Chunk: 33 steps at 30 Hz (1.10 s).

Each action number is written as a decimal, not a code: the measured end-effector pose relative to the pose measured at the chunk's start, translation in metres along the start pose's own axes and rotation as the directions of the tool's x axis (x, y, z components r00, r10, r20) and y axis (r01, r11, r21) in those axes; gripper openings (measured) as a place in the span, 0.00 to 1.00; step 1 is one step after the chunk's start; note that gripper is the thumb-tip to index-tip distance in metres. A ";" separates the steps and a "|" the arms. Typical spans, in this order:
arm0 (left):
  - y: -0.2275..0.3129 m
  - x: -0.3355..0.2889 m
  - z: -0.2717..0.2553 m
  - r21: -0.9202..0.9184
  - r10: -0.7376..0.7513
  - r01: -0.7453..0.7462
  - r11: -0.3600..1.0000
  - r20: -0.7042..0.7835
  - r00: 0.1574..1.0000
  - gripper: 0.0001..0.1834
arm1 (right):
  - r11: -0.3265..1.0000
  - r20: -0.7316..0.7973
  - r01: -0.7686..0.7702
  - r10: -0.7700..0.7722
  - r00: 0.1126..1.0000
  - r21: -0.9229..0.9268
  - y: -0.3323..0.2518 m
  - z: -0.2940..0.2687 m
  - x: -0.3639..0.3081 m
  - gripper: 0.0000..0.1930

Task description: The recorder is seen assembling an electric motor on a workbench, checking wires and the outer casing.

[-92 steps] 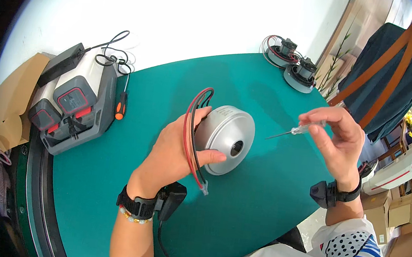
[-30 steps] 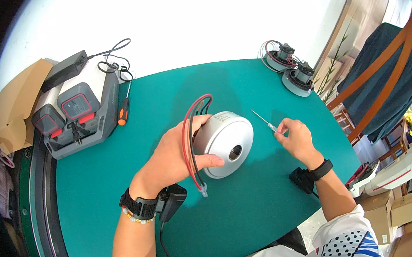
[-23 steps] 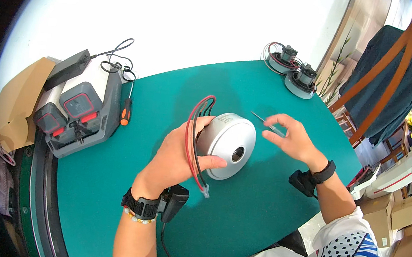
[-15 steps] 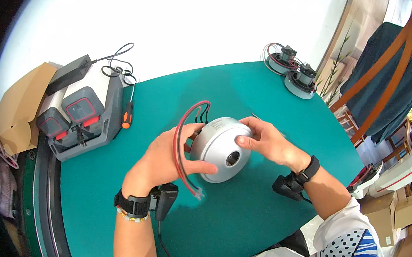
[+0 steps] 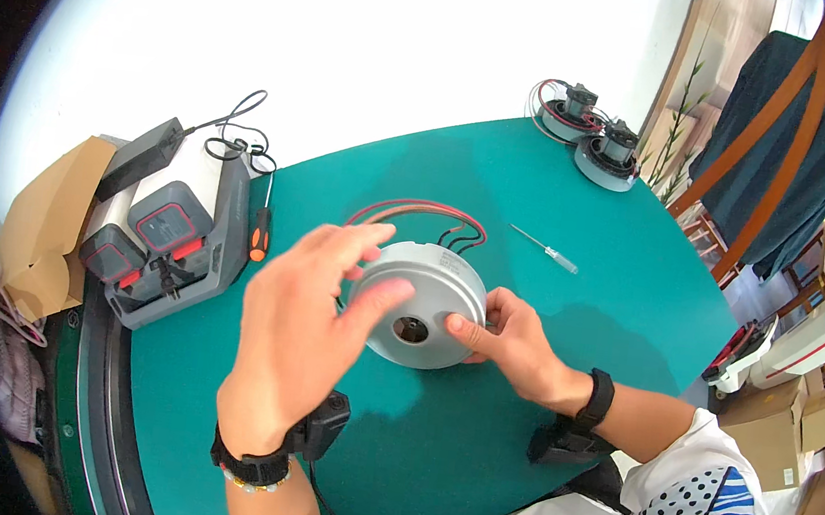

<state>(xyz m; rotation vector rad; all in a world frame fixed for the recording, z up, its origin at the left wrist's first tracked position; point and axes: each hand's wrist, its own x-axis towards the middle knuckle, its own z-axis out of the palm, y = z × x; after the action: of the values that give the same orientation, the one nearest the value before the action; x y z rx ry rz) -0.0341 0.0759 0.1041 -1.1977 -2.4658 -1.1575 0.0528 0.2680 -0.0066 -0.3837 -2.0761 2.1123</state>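
A round silver electric motor (image 5: 435, 345) with a dark center hole sits in front of me, its flat face turned up toward me. Red and black wires (image 5: 408, 204) arch from its far side toward the left. My right hand (image 5: 514, 344) grips the motor's right edge, thumb on the face and fingers behind. Over the motor's left side, my left hand (image 5: 300, 321) has its thumb and fingers apart and hides part of the rim. Both wrists carry black straps with small black devices.
A small clear-handled screwdriver (image 5: 558, 260) lies beyond my right hand. To the left are an orange-and-black screwdriver (image 5: 260, 236), a gray-and-white case with battery packs (image 5: 175, 223) and a cardboard box (image 5: 43, 229). Two similar wired motor units (image 5: 606, 157) stand at the back right.
My left hand has let go of the motor and lifted slightly. The motor has turned, its wires swinging to the far side. My right hand has slid down its right edge.
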 end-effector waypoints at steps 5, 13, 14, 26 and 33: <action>-0.011 -0.003 0.007 0.183 0.039 -0.066 0.981 0.147 0.988 0.33 | 0.991 -0.068 0.128 -0.131 0.989 -0.047 0.010 0.009 -0.006 0.31; -0.010 -0.005 0.023 0.308 0.004 -0.048 0.950 0.142 0.990 0.48 | 0.954 0.064 0.244 -0.258 0.964 0.176 0.015 0.019 -0.031 0.19; -0.012 -0.004 0.025 0.315 -0.001 -0.048 0.948 0.154 0.988 0.48 | 0.954 0.113 0.263 -0.280 0.953 0.145 0.016 0.020 -0.033 0.18; -0.004 0.004 0.029 0.202 0.056 -0.112 0.973 0.264 0.963 0.45 | 0.946 0.217 0.324 -0.316 0.924 0.001 0.014 0.010 -0.035 0.15; -0.004 0.006 0.026 0.118 0.077 -0.098 0.988 0.174 0.982 0.34 | 0.942 0.250 0.336 -0.326 0.912 0.002 0.016 0.007 -0.034 0.13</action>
<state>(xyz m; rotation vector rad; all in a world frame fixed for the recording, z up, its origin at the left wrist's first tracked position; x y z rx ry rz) -0.0362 0.0964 0.0862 -1.4041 -2.5329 -0.8969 0.0841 0.2512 -0.0203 0.2308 -2.1302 1.9965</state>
